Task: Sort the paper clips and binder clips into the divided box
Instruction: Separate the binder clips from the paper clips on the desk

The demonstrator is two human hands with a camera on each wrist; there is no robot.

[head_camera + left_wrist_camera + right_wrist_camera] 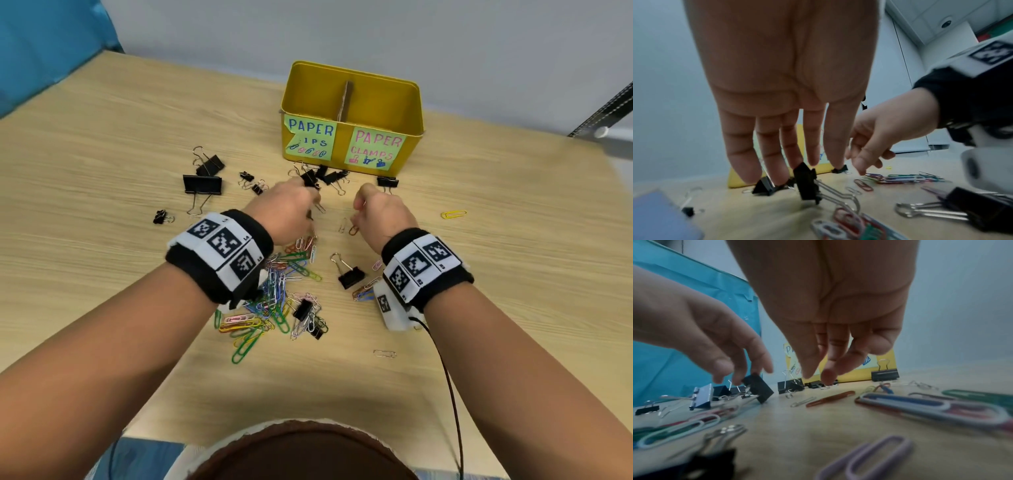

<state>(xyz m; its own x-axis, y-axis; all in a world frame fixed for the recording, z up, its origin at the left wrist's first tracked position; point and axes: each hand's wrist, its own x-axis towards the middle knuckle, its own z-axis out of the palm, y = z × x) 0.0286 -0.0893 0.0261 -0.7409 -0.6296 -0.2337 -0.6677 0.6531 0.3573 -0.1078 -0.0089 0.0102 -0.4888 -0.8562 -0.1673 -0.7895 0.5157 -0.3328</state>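
Black binder clip (806,183), stiff and light, pinched by left hand (286,212) near yellow divided box (409,113); right hand (382,209) loosely curled, empty.

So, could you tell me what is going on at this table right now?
A person is sorting clips into a yellow metal divided box labelled for paper clips and paper clamps. The left hand pinches a black metal binder clip, tilted just above the wooden table. The right hand hovers with fingers reaching down toward loose clips, holding nothing. A heap of coloured paper clips and other binder clips lie scattered, unsorted.
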